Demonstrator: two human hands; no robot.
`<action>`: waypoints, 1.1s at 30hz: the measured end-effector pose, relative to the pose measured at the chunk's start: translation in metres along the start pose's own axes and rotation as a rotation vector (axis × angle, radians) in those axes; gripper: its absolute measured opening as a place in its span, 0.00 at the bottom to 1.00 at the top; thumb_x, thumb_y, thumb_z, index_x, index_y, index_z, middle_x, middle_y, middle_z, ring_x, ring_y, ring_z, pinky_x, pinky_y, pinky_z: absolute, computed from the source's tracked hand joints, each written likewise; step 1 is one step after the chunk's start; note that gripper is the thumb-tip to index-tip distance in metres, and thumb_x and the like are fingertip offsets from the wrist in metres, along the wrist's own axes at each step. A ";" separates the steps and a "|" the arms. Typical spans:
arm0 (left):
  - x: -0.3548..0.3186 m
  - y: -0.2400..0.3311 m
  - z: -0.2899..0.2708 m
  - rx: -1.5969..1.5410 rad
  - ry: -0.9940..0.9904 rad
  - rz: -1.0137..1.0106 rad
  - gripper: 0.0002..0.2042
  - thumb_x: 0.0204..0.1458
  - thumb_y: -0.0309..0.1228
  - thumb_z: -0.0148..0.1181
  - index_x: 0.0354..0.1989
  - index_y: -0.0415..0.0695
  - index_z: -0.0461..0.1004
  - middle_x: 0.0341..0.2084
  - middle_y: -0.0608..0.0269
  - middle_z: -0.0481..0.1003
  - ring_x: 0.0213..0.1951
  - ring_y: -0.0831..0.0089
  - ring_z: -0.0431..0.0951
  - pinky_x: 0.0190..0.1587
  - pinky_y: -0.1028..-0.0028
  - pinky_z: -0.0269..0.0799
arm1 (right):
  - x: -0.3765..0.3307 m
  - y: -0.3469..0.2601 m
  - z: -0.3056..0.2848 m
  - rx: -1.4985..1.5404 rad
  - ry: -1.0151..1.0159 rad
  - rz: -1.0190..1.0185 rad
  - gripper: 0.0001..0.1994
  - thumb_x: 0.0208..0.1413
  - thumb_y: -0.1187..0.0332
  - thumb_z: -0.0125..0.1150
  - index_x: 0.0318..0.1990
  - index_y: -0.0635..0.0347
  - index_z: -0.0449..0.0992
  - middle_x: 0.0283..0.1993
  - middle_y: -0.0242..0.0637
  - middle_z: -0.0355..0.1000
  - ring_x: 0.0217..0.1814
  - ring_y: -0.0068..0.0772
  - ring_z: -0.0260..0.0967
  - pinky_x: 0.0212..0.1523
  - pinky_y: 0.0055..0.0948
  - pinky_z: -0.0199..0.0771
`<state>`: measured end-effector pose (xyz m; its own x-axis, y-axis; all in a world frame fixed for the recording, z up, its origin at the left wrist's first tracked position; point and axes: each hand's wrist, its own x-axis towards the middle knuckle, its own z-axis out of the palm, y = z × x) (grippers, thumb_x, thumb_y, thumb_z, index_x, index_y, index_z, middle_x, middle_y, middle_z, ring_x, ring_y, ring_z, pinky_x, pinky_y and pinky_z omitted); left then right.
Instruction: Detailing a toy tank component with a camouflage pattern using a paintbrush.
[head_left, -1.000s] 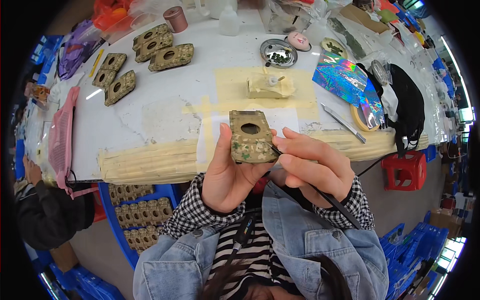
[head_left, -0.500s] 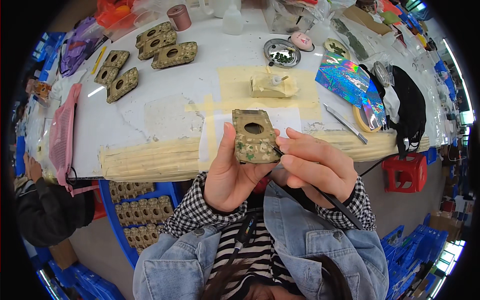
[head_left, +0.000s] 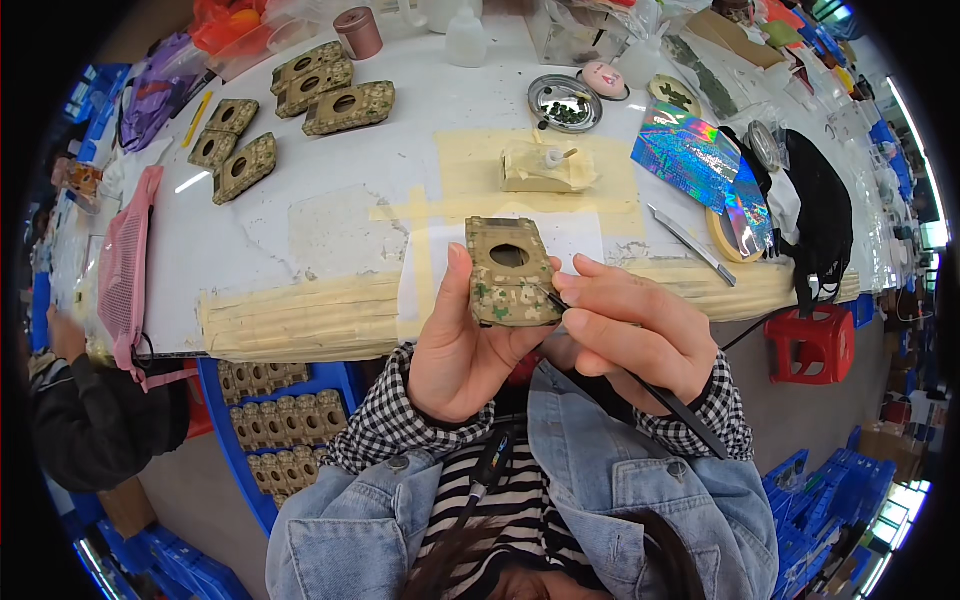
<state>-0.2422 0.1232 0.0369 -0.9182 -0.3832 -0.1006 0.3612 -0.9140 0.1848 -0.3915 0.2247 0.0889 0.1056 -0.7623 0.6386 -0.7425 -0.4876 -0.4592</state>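
Note:
My left hand [head_left: 455, 350] holds a camouflage model tank hull [head_left: 508, 290] by its edges, thumb along the left side. The hull has a round hole in its upper face and is tipped toward me. In my right hand [head_left: 640, 330] are slim black tweezers [head_left: 690, 420], pinched between thumb and fingers, their broad end slanting back past the wrist. Their tip touches or nearly touches the hull's right edge; the fingers partly cover that spot. Beyond the hull, a tape-covered block [head_left: 545, 170] sits on the table with a small white piece on top.
More camouflage hulls [head_left: 348, 108] lie at the far left, and several fill a blue tray [head_left: 240, 440] below the table edge. A round dish [head_left: 565, 103] holds small dark green pieces. Right of it are holographic sheets [head_left: 690, 160], a utility knife [head_left: 690, 245] and a tape roll [head_left: 735, 240].
Both hands and the hull stay almost in place. At the far left, another person's hand has moved slightly and is blurred.

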 end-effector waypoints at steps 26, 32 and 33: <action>0.002 0.000 0.002 -0.005 0.027 0.002 0.29 0.61 0.53 0.31 0.59 0.41 0.57 0.53 0.53 0.67 0.54 0.65 0.70 0.55 0.68 0.71 | -0.001 0.001 -0.003 0.048 -0.052 0.028 0.14 0.54 0.66 0.58 0.44 0.67 0.71 0.43 0.52 0.71 0.48 0.48 0.72 0.51 0.49 0.72; 0.002 0.000 0.002 -0.077 -0.003 -0.006 0.28 0.62 0.52 0.30 0.59 0.40 0.55 0.54 0.51 0.65 0.55 0.63 0.69 0.56 0.66 0.71 | -0.002 0.003 0.000 0.170 0.077 0.109 0.15 0.44 0.72 0.66 0.41 0.65 0.74 0.41 0.47 0.73 0.44 0.44 0.74 0.48 0.39 0.77; 0.002 0.000 0.002 -0.096 -0.016 -0.007 0.28 0.62 0.51 0.30 0.60 0.40 0.55 0.54 0.50 0.65 0.55 0.63 0.69 0.56 0.66 0.71 | -0.002 0.003 0.000 0.177 0.080 0.116 0.15 0.44 0.73 0.66 0.41 0.65 0.74 0.41 0.47 0.74 0.44 0.44 0.74 0.48 0.38 0.77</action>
<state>-0.2448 0.1227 0.0385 -0.9230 -0.3751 -0.0860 0.3679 -0.9256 0.0892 -0.3942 0.2251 0.0862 -0.0313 -0.7849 0.6189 -0.6185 -0.4712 -0.6289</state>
